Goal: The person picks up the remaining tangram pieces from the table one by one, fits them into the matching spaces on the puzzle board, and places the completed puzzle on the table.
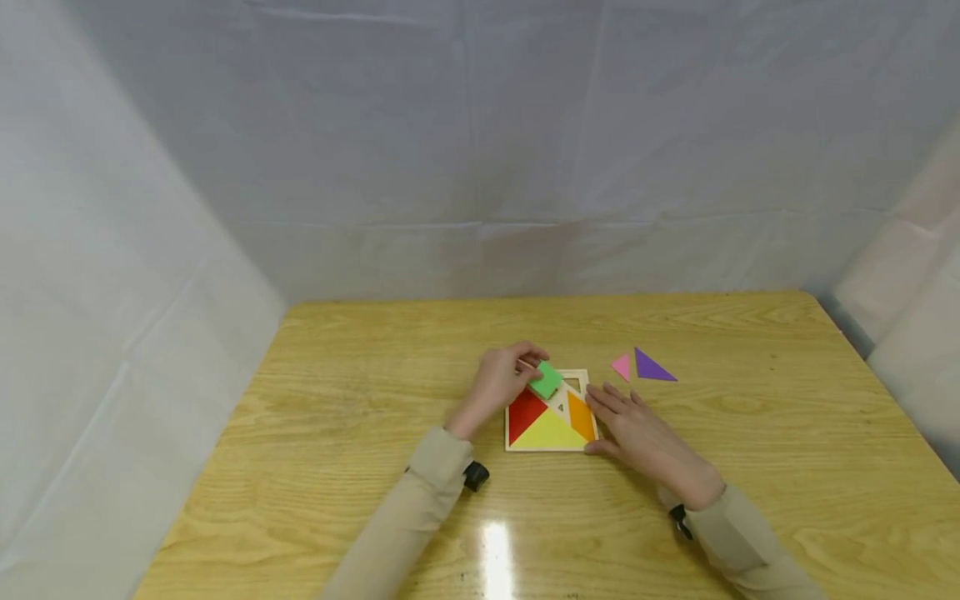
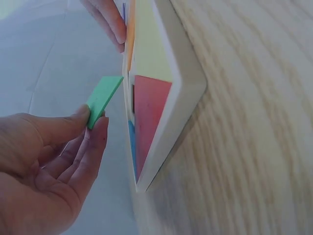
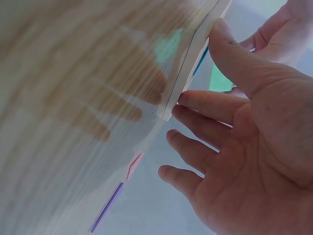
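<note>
My left hand pinches a green square tangram piece between thumb and fingertips. In the left wrist view the green piece is tilted, close over the wooden tangram tray. My right hand rests along the tray's right edge with fingers extended, thumb and index fingertips at the rim. Inside the tray lie a red triangle, a large yellow triangle and an orange parallelogram. Part of a blue piece shows in the left wrist view; in the head view the left hand and green piece hide it.
Beyond the right hand, a pink triangle and a purple triangle lie on the wooden table. White sheeting hangs behind the table and at both sides.
</note>
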Motion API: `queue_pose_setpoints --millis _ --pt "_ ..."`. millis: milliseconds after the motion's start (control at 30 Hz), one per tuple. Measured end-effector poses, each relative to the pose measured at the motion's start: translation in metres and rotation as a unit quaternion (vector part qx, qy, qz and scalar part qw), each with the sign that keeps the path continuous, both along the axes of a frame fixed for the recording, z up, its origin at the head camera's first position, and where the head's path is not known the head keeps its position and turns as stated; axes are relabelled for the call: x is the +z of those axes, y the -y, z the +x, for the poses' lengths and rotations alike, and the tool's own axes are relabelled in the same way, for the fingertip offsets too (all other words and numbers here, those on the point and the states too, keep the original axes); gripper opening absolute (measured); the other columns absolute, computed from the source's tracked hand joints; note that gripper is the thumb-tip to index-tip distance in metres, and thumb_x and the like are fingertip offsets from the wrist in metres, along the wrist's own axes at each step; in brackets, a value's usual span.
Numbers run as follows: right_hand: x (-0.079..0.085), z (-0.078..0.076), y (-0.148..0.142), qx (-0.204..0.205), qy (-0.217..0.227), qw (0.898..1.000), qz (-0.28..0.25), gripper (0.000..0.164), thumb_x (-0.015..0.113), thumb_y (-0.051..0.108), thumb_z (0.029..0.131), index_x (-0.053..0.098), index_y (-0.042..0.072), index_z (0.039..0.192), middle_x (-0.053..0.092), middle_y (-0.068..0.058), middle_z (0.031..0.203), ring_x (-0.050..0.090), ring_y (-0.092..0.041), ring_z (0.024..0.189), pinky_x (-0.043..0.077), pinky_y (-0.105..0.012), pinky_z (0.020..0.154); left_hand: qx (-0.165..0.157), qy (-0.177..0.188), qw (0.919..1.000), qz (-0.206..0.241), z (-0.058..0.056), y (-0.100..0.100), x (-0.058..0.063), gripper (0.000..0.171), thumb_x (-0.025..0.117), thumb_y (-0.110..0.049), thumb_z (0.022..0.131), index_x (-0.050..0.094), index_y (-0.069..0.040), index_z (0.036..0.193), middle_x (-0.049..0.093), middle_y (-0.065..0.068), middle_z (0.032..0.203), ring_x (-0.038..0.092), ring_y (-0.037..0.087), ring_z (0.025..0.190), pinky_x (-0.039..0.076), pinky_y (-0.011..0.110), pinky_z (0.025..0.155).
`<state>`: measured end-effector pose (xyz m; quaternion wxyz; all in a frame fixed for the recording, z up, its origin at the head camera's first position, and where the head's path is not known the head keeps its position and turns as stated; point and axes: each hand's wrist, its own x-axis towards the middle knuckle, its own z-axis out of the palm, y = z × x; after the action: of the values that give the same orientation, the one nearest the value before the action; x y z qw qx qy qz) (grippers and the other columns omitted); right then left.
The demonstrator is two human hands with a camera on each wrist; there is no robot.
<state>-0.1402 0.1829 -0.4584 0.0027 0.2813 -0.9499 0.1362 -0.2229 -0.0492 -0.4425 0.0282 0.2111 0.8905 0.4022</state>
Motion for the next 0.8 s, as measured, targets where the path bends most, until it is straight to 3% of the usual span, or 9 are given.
queue_pose_setpoints --millis 367,600,800 --pt "0.0 0.001 0.0 -0.001 -0.001 1.0 -0.004 0.069 0.075 0.029 0.091 0.051 -0.011 0.142 0.048 -0.027 0.149 0.043 -0.048 0.138 0.035 -0.067 0.108 -0.01 0.041 0.9985 -0.036 -0.002 -0.01 -0.011 0.027 0.066 -0.001 0.097 0.069 -0.003 0.123 0.071 0.011 0.114 0.069 0.025 0.101 0.057 0.031 0.085" --pt "-0.001 0.001 0.0 0.0 -0.007 1.0 -0.004 0.069 0.075 0.03 0.091 0.052 -0.011 0.141 0.049 -0.026 0.149 0.044 -0.047 0.138 0.036 -0.066 0.108 0.01 0.03 0.9977 -0.061 -0.001 -0.013 -0.014 0.028 0.073 -0.003 0.092 0.071 -0.002 0.121 0.071 0.011 0.109 0.067 0.022 0.098 0.056 0.031 0.086" --pt "-0.002 0.0 -0.001 0.001 -0.012 1.0 -0.005 0.069 0.075 0.03 0.09 0.053 -0.011 0.141 0.049 -0.026 0.148 0.045 -0.048 0.137 0.036 -0.067 0.107 -0.004 -0.006 0.9941 -0.108 0.005 -0.015 -0.014 0.032 0.077 -0.012 0.092 0.071 -0.003 0.122 0.066 0.013 0.113 0.064 0.023 0.098 0.055 0.033 0.087"
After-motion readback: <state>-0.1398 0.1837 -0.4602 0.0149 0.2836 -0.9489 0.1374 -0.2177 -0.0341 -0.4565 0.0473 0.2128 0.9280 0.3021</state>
